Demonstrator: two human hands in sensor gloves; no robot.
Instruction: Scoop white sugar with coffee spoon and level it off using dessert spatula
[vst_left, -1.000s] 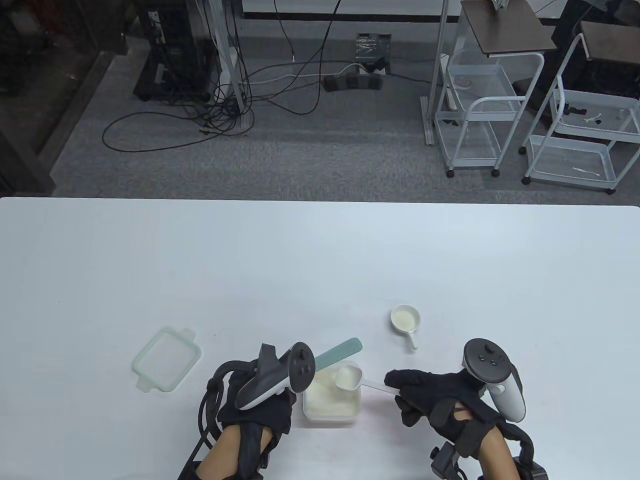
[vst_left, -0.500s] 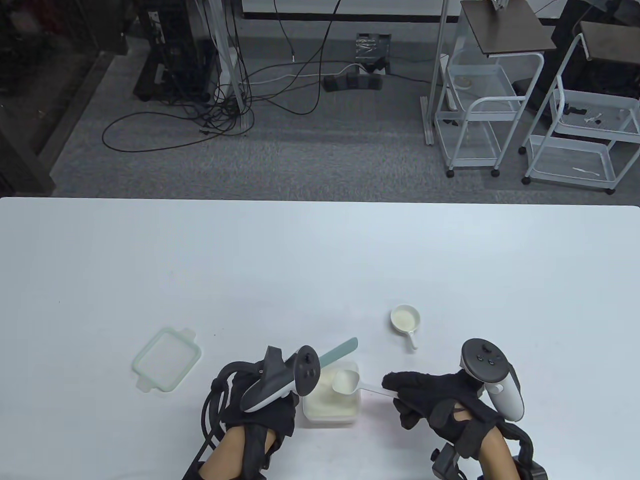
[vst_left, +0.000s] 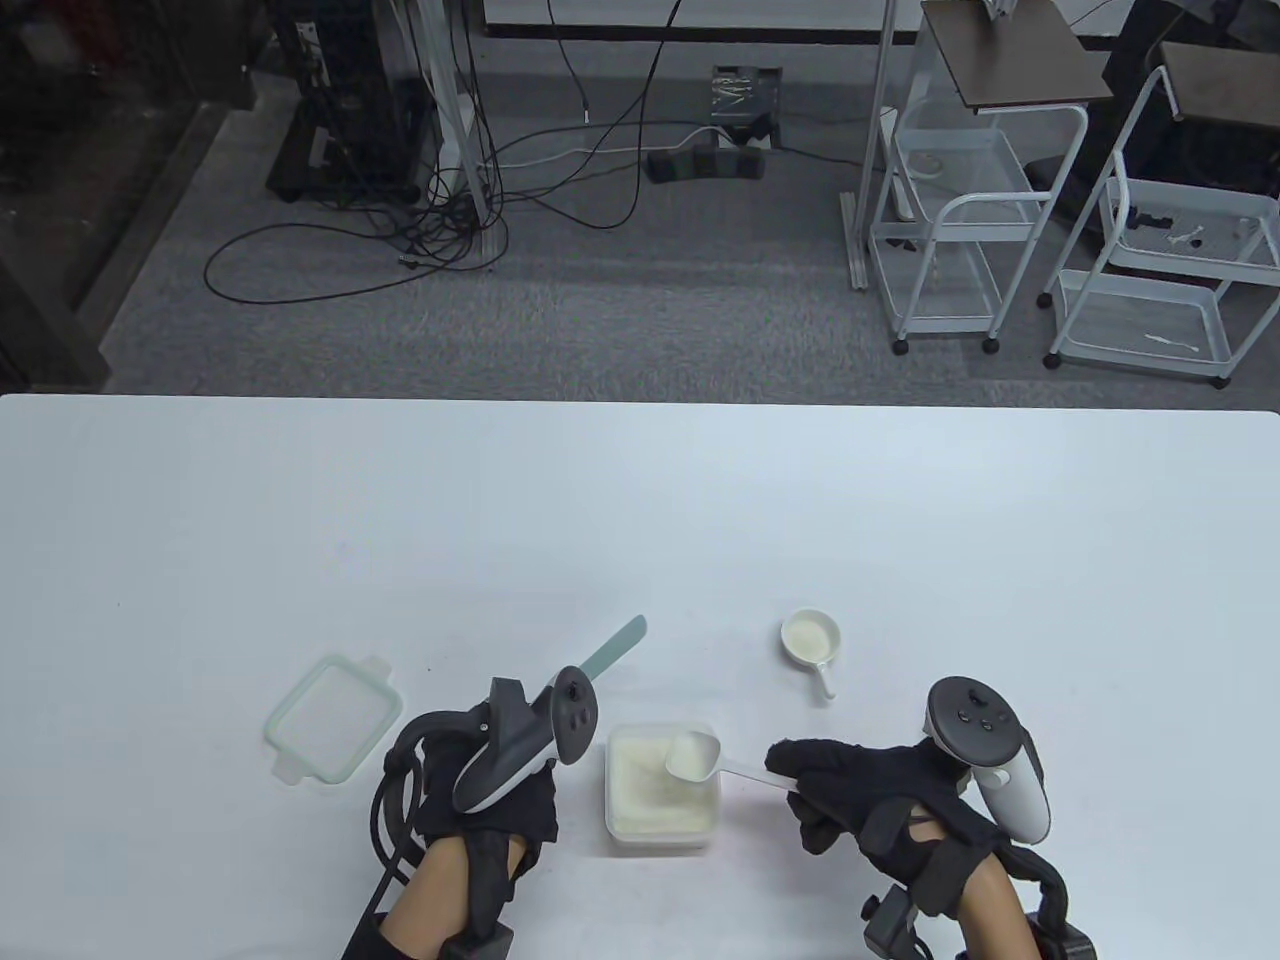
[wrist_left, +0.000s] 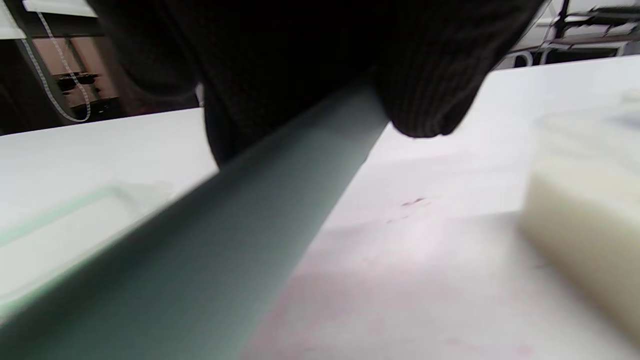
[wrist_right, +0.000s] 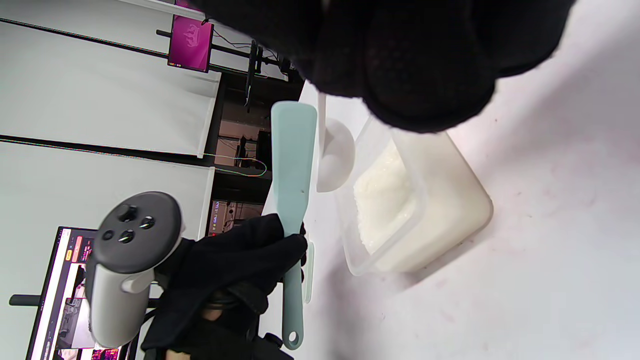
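Note:
A clear tub of white sugar (vst_left: 660, 795) stands near the table's front edge; it also shows in the right wrist view (wrist_right: 410, 205). My right hand (vst_left: 850, 790) pinches the handle of a white coffee spoon (vst_left: 692, 755), its bowl full of sugar, held over the tub's far right corner. The spoon's underside shows in the right wrist view (wrist_right: 334, 155). My left hand (vst_left: 490, 800) grips a teal dessert spatula (vst_left: 612, 647), whose blade points up and away, left of the tub. The spatula also shows in the right wrist view (wrist_right: 292, 165) and close up in the left wrist view (wrist_left: 225, 240).
A second white scoop (vst_left: 811, 640) holding sugar lies on the table beyond my right hand. The tub's green-rimmed lid (vst_left: 333, 717) lies to the left of my left hand. The table edge is close behind both wrists.
My left hand has drawn the spatula left and away from over the tub and spoon. The right hand and the spoon have stayed where they were.

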